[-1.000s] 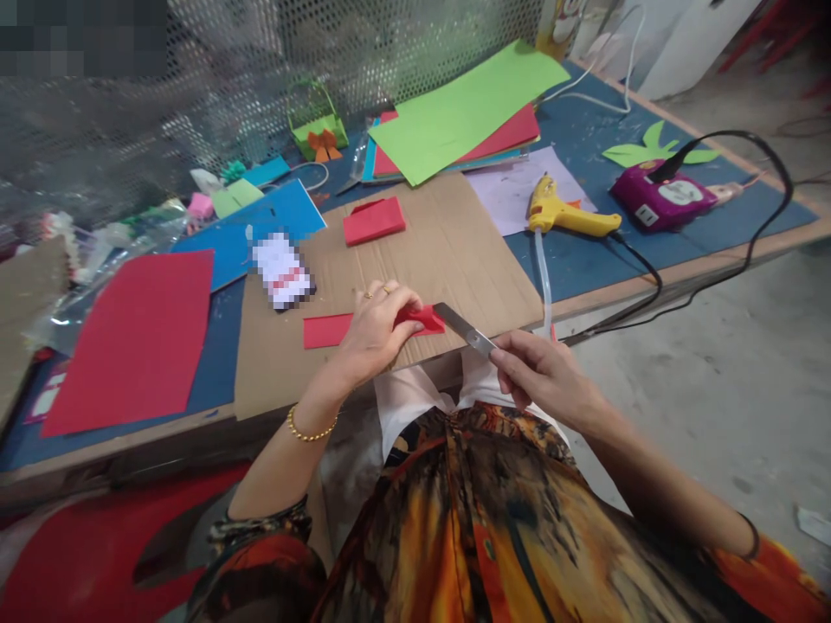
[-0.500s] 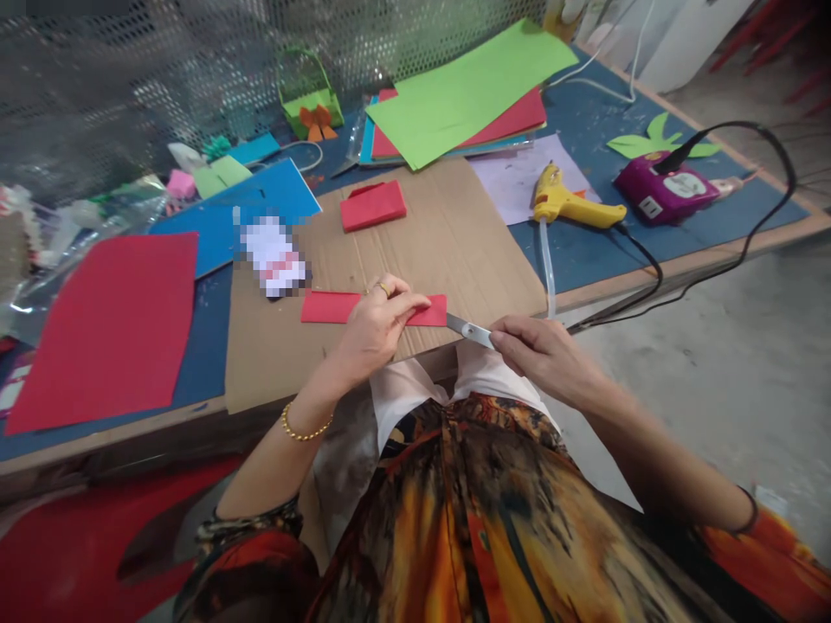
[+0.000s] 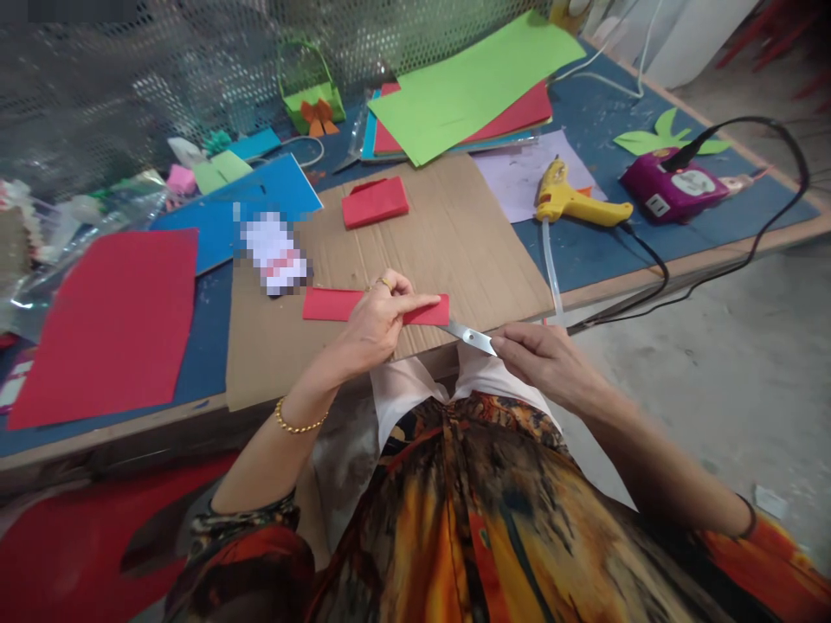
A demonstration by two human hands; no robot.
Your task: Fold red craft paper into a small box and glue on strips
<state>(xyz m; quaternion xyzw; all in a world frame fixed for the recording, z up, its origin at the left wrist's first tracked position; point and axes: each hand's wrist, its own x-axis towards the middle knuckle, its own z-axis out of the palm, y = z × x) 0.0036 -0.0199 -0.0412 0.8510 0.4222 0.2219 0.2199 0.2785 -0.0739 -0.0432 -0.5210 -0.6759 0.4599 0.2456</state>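
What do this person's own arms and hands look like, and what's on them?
Both are bare, without gloves. The left hand wears a gold-coloured ring, with a beaded gold-coloured bracelet up the forearm. The left sleeve is patterned in dark and red-orange; the right sleeve, above the right hand, shows orange-red.

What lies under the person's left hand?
A red strip, both ends showing, on cardboard. The left hand covers the strip's middle, which cannot be seen.

Seemingly a craft workshop: a blue-topped, wood-edged worktable (image 3: 601,264) bears 1 yellow plastic glue gun (image 3: 582,207), 1 flat brown cardboard sheet (image 3: 464,229) and 1 large bright-green paper sheet (image 3: 480,82).
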